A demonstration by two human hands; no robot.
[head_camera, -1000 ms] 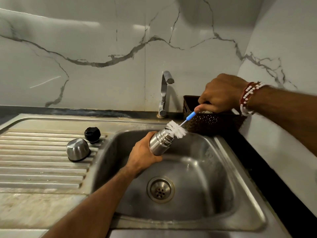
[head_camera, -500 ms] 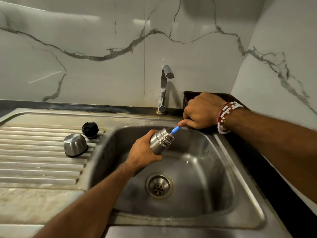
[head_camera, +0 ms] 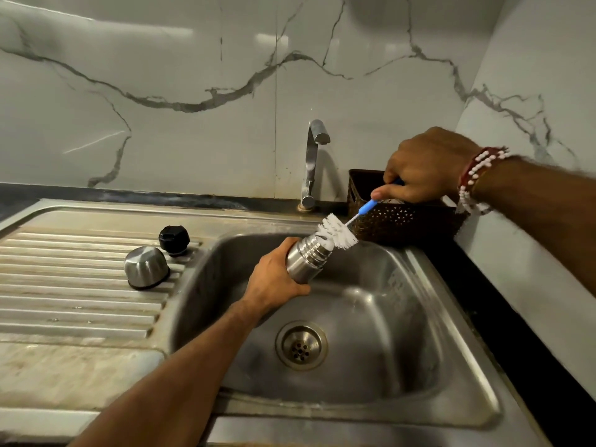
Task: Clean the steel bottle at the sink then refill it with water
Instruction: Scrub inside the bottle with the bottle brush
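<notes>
My left hand (head_camera: 277,279) grips the steel bottle (head_camera: 306,261), tilted over the sink basin (head_camera: 371,317) with its mouth pointing up and right. My right hand (head_camera: 425,166) holds the blue handle of a bottle brush (head_camera: 337,233). The white bristles stick out at the bottle's mouth, with only their lower end inside. The bottle's steel cup (head_camera: 146,267) lies upside down on the drainboard, and the black stopper (head_camera: 174,238) stands just behind it.
The tap (head_camera: 311,162) stands behind the basin with no water running. A dark woven basket (head_camera: 400,217) sits at the back right corner under my right hand. The ribbed drainboard (head_camera: 64,285) lies to the left, the drain (head_camera: 301,345) at the basin's bottom.
Half a second ago the brush was pushed deep into the bottle with only the blue handle showing. My right hand has since pulled up and right, drawing the bristles out to the mouth.
</notes>
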